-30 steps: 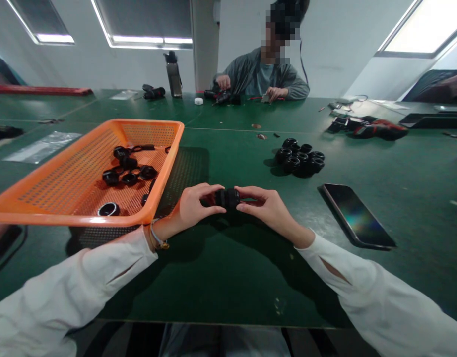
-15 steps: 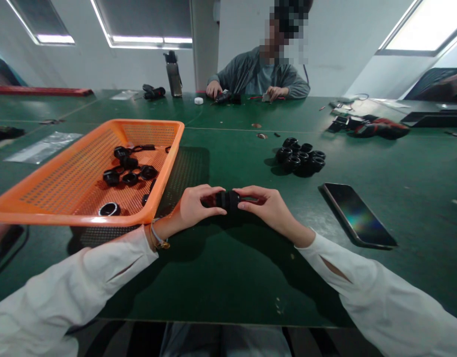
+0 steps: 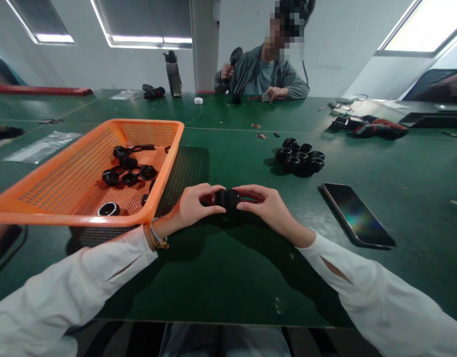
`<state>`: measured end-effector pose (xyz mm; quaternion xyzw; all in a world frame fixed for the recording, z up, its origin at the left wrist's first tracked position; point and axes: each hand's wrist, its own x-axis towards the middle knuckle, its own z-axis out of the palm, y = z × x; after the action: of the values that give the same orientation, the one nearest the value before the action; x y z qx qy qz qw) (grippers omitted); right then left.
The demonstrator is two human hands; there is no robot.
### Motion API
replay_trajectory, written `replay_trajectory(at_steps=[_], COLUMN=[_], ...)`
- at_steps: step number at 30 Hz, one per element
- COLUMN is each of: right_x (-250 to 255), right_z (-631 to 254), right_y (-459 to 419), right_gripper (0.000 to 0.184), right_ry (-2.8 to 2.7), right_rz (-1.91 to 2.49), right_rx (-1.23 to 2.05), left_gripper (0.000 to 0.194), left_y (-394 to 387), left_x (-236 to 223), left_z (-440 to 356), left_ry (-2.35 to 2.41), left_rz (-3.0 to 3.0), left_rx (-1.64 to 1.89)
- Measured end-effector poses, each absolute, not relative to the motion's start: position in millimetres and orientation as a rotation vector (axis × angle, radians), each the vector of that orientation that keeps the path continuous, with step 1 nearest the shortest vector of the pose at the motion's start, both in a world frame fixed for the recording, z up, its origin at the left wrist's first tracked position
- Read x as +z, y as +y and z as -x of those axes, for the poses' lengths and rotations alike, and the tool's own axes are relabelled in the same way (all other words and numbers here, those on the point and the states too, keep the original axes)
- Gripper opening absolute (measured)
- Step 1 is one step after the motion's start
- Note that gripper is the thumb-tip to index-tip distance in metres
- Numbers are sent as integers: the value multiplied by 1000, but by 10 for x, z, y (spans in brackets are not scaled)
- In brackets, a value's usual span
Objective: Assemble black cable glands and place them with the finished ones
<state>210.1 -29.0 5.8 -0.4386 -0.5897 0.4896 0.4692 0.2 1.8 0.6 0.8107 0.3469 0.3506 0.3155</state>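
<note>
Between my two hands is a black ribbed cylindrical part (image 3: 227, 199), lying sideways just above the green table (image 3: 228, 277). My left hand (image 3: 198, 202) pinches its left end between thumb and fingers. On the right end, my right hand (image 3: 263, 204) grips it the same way. I cannot tell whether it is one piece or two joined pieces. To the left, an orange basket (image 3: 79, 220) contains several black caps and rings (image 3: 129, 177), among them a silver-edged ring (image 3: 109, 208). A cluster of black round parts (image 3: 300, 157) stands beyond my right hand.
A smartphone (image 3: 357, 213) lies right of my right hand. Across the table sits a person (image 3: 261, 74) raising a dark round-headed object (image 3: 235, 56). A bottle (image 3: 172, 74), a plastic bag (image 3: 42, 146) and a red-and-black item (image 3: 377, 127) lie or stand farther off.
Both my hands stay almost still on the black part. Across the table, the person has lifted a dark object off the tabletop with one hand.
</note>
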Motion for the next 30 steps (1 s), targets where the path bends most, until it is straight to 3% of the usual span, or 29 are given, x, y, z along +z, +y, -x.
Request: replay_trajectory(at_steps=[11, 25, 30], right_x=[29, 104, 64], right_z=[-2055, -2119, -2083], right_y=[-286, -372, -335], right_gripper=[30, 17, 37], right_ry=[-1114, -1708, -1515], right_rz=[1081, 915, 927], right_rx=[1435, 873, 1084], left_gripper=[46, 48, 50], left_y=[-4, 52, 50], left_x=[-1, -45, -39], left_z=[5, -25, -28], left_ry=[934, 854, 860], left_rz=[-2326, -1804, -1769], left_rx=[978, 813, 845])
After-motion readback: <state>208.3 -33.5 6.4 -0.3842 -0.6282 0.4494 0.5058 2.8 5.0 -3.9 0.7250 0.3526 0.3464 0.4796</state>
